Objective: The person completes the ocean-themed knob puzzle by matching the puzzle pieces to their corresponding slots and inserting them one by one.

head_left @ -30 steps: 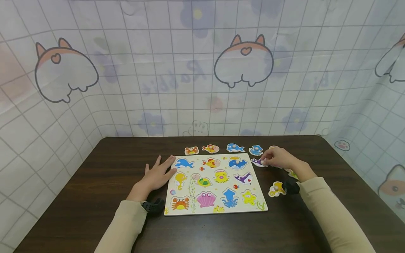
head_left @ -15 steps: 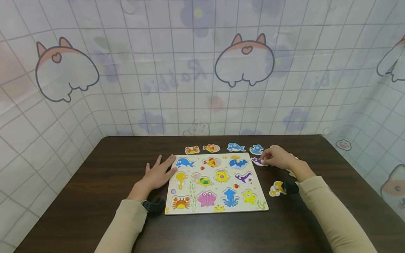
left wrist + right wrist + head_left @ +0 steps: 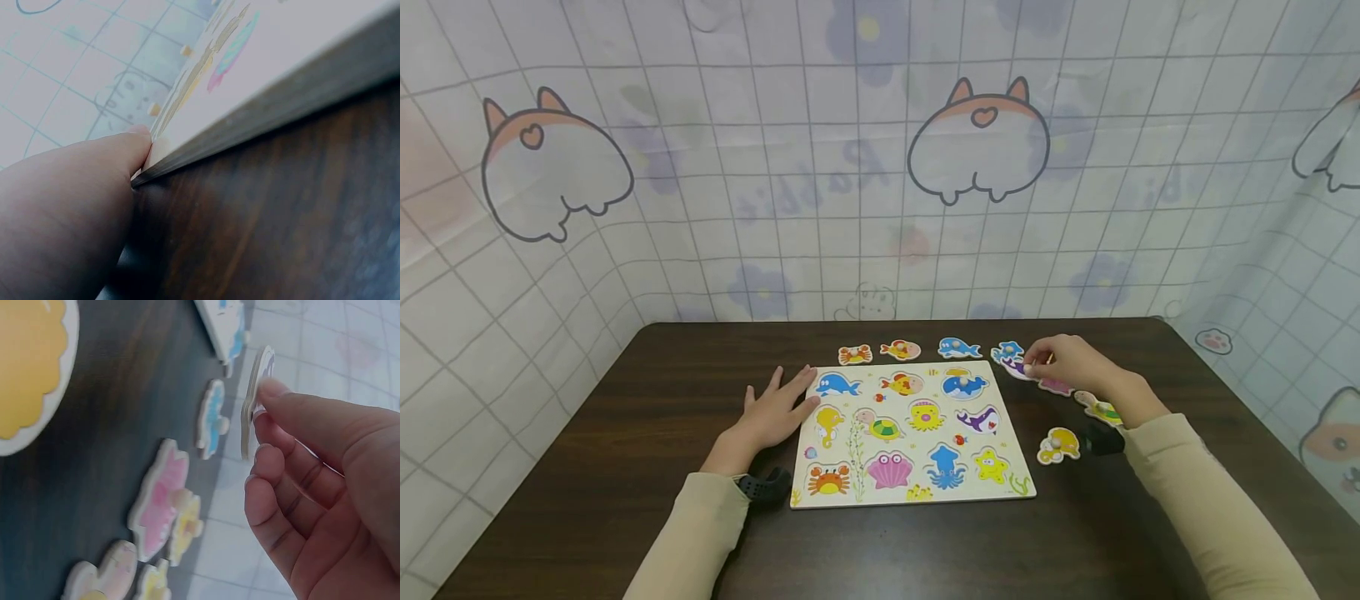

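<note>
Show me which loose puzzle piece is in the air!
The purple-and-white piece, pinched by the right hand; the other loose pieces lie on the table.

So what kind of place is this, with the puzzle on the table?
It looks like an indoor play or activity corner, though I can't be sure. A wrinkly sheet with cartoon animals hangs behind a dark table, and a sea-animal puzzle board lies there.
</note>
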Available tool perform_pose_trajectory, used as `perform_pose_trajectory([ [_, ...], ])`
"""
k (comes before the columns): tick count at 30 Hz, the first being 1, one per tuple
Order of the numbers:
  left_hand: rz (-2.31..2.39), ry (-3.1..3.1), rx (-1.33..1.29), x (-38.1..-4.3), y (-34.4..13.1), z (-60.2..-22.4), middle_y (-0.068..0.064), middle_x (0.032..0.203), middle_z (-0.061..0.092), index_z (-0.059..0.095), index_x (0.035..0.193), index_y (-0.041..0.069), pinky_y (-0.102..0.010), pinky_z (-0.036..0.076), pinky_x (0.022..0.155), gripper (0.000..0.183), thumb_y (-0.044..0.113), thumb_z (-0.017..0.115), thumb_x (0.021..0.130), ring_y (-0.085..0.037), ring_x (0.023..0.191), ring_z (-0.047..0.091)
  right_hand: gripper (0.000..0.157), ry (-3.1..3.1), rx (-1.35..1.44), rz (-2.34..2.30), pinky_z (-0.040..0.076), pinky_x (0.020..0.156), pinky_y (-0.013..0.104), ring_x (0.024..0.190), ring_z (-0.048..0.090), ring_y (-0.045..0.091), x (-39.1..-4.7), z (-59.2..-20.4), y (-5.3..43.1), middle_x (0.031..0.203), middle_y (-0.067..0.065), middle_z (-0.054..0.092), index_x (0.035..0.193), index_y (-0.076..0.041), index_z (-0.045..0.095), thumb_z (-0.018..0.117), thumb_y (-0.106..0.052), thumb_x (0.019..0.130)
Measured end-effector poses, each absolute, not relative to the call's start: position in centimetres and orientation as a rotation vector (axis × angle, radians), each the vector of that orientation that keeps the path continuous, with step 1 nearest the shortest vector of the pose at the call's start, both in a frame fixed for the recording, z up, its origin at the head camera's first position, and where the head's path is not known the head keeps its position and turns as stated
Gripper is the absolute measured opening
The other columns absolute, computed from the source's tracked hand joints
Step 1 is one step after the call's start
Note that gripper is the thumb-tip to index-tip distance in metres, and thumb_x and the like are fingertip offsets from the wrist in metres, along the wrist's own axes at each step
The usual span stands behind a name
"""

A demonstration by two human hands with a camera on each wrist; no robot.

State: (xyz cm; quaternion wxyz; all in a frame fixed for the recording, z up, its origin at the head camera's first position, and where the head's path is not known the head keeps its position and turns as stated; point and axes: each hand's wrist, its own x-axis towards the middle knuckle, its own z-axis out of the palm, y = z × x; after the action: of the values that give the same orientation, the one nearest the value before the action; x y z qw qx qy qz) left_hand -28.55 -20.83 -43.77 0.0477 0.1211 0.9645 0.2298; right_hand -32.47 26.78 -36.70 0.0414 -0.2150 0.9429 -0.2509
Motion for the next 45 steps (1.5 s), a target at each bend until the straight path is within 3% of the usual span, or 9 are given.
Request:
perform_pose_trajectory([
  [11, 0.700, 2.940, 0.377, -28.6, -21.0, -43.9, -0.009, 0.169, 0.021, 0.024, 0.165, 0.017, -0.077, -0.008, 0.111, 0.067, 0.045, 0.047, 0.108, -0.043, 0.155, 0.001, 0.013, 2.849, -0.680, -0.797, 0.049, 0.066, 0.035, 0.075, 0.057, 0.021, -30.6, -35.1, 25.8, 0.087, 0.001, 0.064, 0.103, -0.004, 0.073, 0.073, -0.016, 0.097],
  [18, 0.714, 2.940, 0.396, -28.5, -20.9, -43.8, -0.010, 0.169, 0.021, 0.025, 0.165, 0.016, -0.077, -0.007, 0.111, 0.069, 0.047, 0.047, 0.108, -0.044, 0.155, 0.001, 0.011, 2.824, -0.738, -0.800, 0.046, 0.063, 0.033, 0.071, 0.052, 0.017, -29.1, -34.8, 24.9, 0.082, 0.003, 0.064, 0.101, -0.006, 0.073, 0.073, -0.016, 0.097],
  [28, 0.696, 2.943, 0.373, -28.4, -20.9, -43.7, -0.009, 0.169, 0.021, 0.025, 0.165, 0.017, -0.077, -0.008, 0.111, 0.067, 0.044, 0.047, 0.109, -0.043, 0.155, 0.001, 0.007, 2.742, -0.816, -0.838, 0.050, 0.066, 0.030, 0.070, 0.056, 0.016, -28.2, -35.8, 23.2, 0.078, -0.002, 0.066, 0.096, -0.007, 0.072, 0.074, -0.013, 0.095],
  [45, 0.701, 2.942, 0.378, -28.5, -20.9, -43.7, -0.008, 0.169, 0.021, 0.024, 0.165, 0.018, -0.077, -0.008, 0.111, 0.067, 0.043, 0.048, 0.109, -0.042, 0.155, 0.001, 0.006, 2.731, -0.821, -0.743, 0.044, 0.060, 0.026, 0.069, 0.051, 0.012, -28.1, -37.4, 20.5, 0.075, -0.006, 0.059, 0.091, -0.012, 0.072, 0.078, -0.013, 0.092],
])
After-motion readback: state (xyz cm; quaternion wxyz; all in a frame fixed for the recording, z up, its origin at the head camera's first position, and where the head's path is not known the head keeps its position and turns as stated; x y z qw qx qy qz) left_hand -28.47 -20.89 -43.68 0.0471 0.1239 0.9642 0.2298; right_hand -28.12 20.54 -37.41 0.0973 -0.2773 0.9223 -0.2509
